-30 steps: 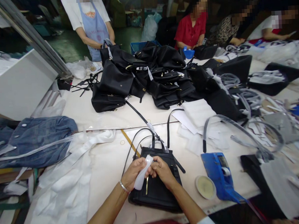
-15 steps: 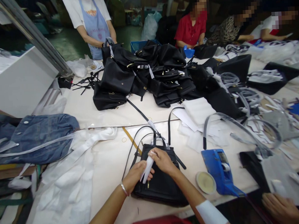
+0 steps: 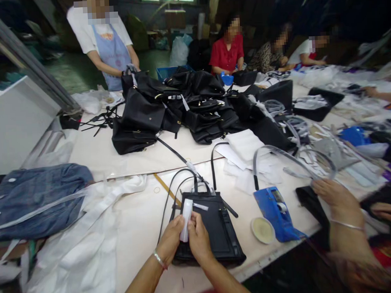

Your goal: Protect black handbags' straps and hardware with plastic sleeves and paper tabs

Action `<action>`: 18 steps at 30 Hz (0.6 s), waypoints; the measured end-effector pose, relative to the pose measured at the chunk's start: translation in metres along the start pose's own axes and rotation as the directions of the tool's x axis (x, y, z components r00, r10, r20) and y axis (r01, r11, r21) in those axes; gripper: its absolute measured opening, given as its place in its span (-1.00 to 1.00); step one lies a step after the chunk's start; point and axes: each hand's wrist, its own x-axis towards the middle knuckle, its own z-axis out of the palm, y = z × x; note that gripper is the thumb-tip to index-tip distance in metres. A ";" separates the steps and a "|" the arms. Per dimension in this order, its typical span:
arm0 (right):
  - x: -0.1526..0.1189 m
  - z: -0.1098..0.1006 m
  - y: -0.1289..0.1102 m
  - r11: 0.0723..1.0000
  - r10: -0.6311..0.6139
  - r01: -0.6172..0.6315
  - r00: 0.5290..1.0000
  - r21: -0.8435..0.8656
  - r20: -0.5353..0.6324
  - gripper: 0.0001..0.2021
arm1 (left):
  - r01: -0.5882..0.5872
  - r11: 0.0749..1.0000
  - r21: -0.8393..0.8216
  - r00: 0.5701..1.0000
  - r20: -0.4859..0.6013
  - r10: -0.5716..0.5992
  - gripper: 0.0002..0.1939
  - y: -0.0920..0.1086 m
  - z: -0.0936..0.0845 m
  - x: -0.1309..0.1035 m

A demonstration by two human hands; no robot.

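Note:
A black handbag [image 3: 216, 239] lies flat on the pale table in front of me, its handles and thin straps reaching away from me. Over its left part, both hands grip one folded white strip [image 3: 186, 212], thin and smooth like paper or foam sheet. My left hand [image 3: 171, 237] pinches the strip's left edge. From the other side, my right hand [image 3: 199, 238] closes on its lower part, thumb upward. A short white-wrapped piece [image 3: 201, 206] rests on the bag just right of the strip. What the strip encloses, if anything, is hidden.
Black bags [image 3: 141, 114] are heaped across the table. To the right are a blue tape dispenser [image 3: 276, 214], a round dish [image 3: 263, 230], white sheets [image 3: 244, 146] and a co-worker's hand [image 3: 337, 196]. At left lies a denim item [image 3: 37, 198] beside white material [image 3: 85, 239].
My right hand has moved from the strip's top to its lower right side. The strip stands more upright. A co-worker's arm at right has reached forward, and the view has shifted.

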 end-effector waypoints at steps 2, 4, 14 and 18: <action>-0.002 0.006 -0.005 0.990 0.015 -0.021 0.999 -0.136 -0.046 -0.77 | 0.011 0.999 0.034 0.999 -0.037 -0.010 -0.58 -0.001 0.002 -0.001; -0.002 0.014 -0.005 0.952 0.031 -0.049 0.997 -0.301 -0.067 -0.75 | 0.065 0.996 0.068 0.994 -0.088 -0.059 -0.61 -0.002 0.002 0.000; -0.027 -0.022 -0.001 0.692 -0.389 0.471 0.882 -0.547 0.267 -0.19 | 0.261 0.965 0.020 0.949 -0.187 -0.253 -0.67 -0.014 -0.012 0.021; -0.034 -0.146 0.012 0.631 -0.497 0.495 0.849 -0.597 0.179 -0.52 | 0.262 0.964 0.032 0.923 -0.299 -0.241 -0.55 -0.014 -0.007 0.022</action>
